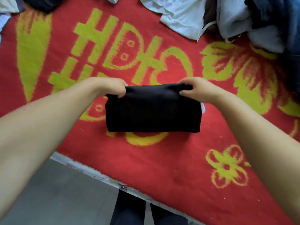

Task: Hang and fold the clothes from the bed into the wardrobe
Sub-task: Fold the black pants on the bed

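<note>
Two bare hands work at one folded black garment (152,109) lying on the red blanket (162,159) that covers the bed. That garment is a compact rectangle with its long axis running left to right across the person's front, its near folded edge roughly parallel to the bed's edge and its far edge lifted a little. The left hand (108,86) pinches the far left corner, fingers curled over the top of the cloth with the thumb tucked beneath; the right hand (196,90) grips the far right corner in the same way, fingers wrapped over the edge. Between them the upper layer of fabric is pulled taut. A sliver of something white peeks out at the garment's right end, too small to identify. The blanket carries a large yellow pattern of characters, hearts and one four-petalled flower (227,167) near the lower right. Farther back on the bed I count one pale, crumpled garment (180,15), one grey piece (235,17) beside it and one heap of blue denim (282,18) at the far right, all well apart from the black one. One dark item (43,3) lies at the top left. Below the bed's edge, the grey floor (56,192) and the person's dark trouser legs (129,210) show.
</note>
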Motion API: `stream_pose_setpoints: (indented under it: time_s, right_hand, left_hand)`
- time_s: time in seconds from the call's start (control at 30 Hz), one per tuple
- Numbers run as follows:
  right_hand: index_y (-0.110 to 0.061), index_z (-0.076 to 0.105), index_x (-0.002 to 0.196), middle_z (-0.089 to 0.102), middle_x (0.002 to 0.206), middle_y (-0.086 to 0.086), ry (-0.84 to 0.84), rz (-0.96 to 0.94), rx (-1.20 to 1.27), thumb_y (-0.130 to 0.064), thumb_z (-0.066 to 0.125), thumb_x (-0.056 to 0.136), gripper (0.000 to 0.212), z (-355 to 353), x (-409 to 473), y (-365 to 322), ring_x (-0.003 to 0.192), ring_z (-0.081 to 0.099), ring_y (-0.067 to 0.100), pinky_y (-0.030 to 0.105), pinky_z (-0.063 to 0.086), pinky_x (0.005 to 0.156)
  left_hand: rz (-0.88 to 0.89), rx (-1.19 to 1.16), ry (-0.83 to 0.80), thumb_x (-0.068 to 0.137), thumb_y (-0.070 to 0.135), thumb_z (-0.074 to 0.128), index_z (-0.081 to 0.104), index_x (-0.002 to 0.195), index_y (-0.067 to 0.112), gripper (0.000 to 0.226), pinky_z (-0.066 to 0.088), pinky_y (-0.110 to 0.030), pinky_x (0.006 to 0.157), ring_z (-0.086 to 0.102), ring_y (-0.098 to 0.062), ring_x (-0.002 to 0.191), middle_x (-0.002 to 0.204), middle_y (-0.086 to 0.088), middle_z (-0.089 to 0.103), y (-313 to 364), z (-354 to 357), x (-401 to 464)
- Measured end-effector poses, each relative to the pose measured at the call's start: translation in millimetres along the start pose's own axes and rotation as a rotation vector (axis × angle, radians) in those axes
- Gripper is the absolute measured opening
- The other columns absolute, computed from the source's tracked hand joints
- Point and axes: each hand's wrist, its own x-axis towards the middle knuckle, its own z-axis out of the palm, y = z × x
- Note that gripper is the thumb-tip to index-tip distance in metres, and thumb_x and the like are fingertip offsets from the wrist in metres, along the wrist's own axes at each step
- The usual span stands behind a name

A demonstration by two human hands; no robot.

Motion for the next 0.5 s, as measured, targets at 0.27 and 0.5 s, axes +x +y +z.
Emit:
stream_pose_setpoints:
  time_s: [0.27,0.5]
  right_hand:
    - [-0.015,0.037,0.146,0.033,0.154,0.007,0.457,0.084,-0.360,-0.024,0.034,0.094,0.053,88.0,11.5,-29.1,0.145,0.022,0.027,0.064,0.010,0.111]
    - [-0.025,0.031,0.149,0.028,0.156,0.000,0.373,0.132,-0.318,-0.046,0.027,0.093,0.060,119.7,5.3,24.0,0.146,0.021,0.023,0.062,0.006,0.111]
  left_hand:
    - [0.261,0.413,0.848,0.097,0.036,0.030,0.030,0.148,0.014,0.056,0.010,-0.057,0.114,0.024,-0.023,0.144,0.155,-0.008,0.027,29.6,97.9,38.3]
    - [0.194,0.342,0.801,0.094,0.045,0.028,0.019,0.151,0.021,0.062,0.011,-0.063,0.110,0.017,-0.018,0.145,0.158,-0.002,0.021,-9.2,142.2,57.6]
